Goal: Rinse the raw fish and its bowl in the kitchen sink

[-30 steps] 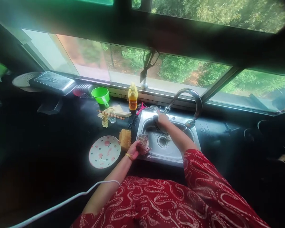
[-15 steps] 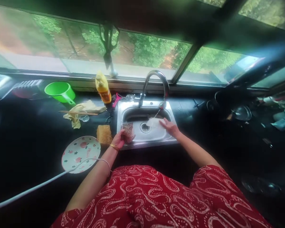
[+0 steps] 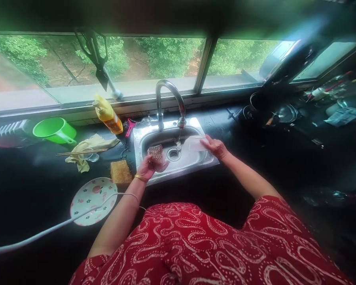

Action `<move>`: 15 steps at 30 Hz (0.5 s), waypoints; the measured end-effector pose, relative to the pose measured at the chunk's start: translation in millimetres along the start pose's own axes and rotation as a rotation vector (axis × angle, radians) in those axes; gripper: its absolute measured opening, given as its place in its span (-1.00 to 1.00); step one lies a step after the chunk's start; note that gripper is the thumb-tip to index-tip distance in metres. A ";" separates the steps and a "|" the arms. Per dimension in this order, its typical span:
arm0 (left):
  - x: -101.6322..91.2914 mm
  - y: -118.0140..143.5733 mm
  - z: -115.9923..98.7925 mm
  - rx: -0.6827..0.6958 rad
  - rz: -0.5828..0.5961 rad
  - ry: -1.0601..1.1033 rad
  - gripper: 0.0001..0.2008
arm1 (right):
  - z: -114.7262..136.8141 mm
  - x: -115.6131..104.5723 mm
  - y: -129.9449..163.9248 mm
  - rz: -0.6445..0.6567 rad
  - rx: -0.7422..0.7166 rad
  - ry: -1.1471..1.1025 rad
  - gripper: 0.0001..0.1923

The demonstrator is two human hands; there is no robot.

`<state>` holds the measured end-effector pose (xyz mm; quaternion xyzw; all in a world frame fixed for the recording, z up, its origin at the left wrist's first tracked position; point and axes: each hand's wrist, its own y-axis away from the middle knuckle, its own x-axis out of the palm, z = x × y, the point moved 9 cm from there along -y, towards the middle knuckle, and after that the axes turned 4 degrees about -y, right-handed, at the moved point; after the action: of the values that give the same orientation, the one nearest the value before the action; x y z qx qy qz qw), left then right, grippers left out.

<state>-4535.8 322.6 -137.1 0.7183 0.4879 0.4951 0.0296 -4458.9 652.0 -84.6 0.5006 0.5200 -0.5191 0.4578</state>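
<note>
Over the left rim of the steel sink, my left hand is closed around a scrubbing sponge with a speckled brown top and a pinkish side. My right hand pinches a translucent white plastic piece, perhaps a lid or shallow box, above the right half of the basin. Water runs in a thin stream from the curved faucet between the two hands, left of the plastic piece. The drain shows below.
Left of the sink are a tan loofah-like block, a patterned plate crossed by a white cable, chopsticks on a cloth, a green dipper, a yellow bottle and a pink scraper. Pans stand right.
The view has turned rightward. The plastic piece has moved right, out from under the faucet, so the stream now falls beside it. The sponge stays in my left hand, slightly tilted.
</note>
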 end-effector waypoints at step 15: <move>39.8 -15.8 13.4 -0.078 0.058 -0.058 -0.64 | -72.9 0.4 65.7 -0.266 0.673 -0.315 -0.36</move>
<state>-4535.1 365.8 -125.0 0.7446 0.4461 0.4932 0.0573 -4390.3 722.1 -87.3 0.4654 0.3044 -0.7857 0.2710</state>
